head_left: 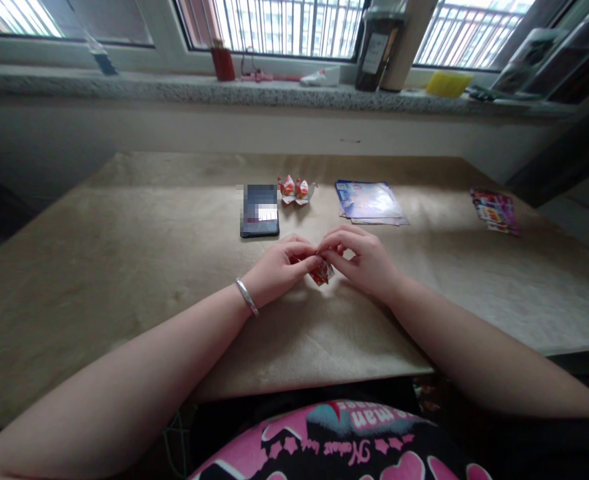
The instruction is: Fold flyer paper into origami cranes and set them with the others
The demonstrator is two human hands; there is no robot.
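Note:
Between both hands is a small folded paper piece, red and white with a printed pattern. My left hand, with a silver bangle on its wrist, pinches it from the left. From the right, my right hand grips its upper edge with thumb and fingertips. The fingers cover much of the paper. Just beyond the hands stand folded paper figures in similar red and white. Beside them lies a dark phone-like slab, partly blurred out.
A stack of blue-purple printed sheets lies beyond my right hand. Farther right are colourful printed packets or cards. Along the windowsill stand a red container, a dark jar and a yellow item.

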